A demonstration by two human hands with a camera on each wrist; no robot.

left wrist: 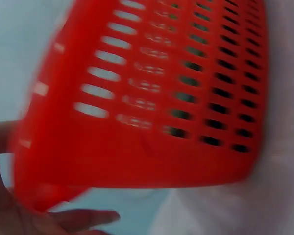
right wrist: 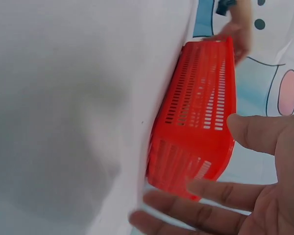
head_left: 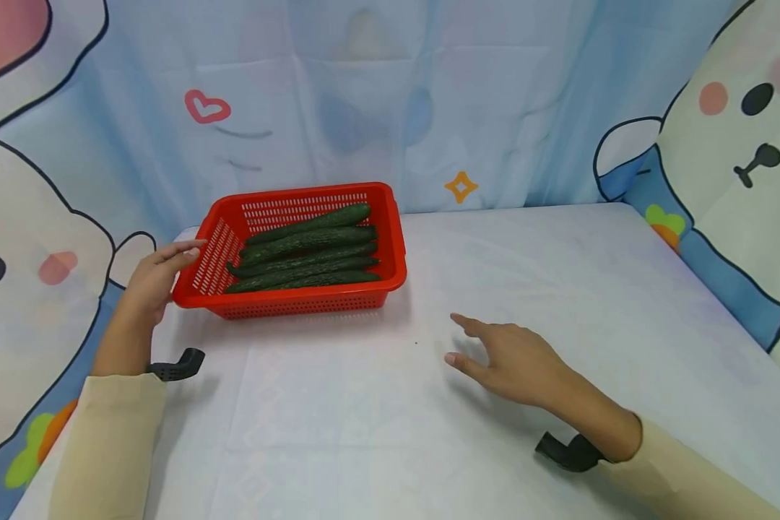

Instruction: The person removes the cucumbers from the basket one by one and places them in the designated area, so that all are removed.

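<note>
Red slotted plastic made up the basket (head_left: 390, 245), which sat on the white table (head_left: 559, 289) toward the far left side, holding a stack of dark green cucumbers (head_left: 305, 253) laid lengthwise. The left hand (head_left: 152, 278) rested against the basket's left end wall, fingers extended along the rim and only slightly bent, thumb below; it touched the plastic but did not plainly wrap around it. From the left wrist view the basket's side filled nearly the whole frame, blurred, with fingertips (left wrist: 83, 218) showing just under its bottom corner.

To the right of that contact, well apart from the basket, the right hand (head_left: 513, 357) hovered low over the bare tabletop with fingers spread and relaxed, holding nothing, index finger pointing back toward the basket. In the right wrist view its open palm and loose fingers (right wrist: 255, 132) lay in the foreground, the basket (right wrist: 201, 112) beyond them and the left hand (right wrist: 237, 32) at its farther end.

Behind both hands hung a pale blue cartoon backdrop (head_left: 364, 94).
</note>
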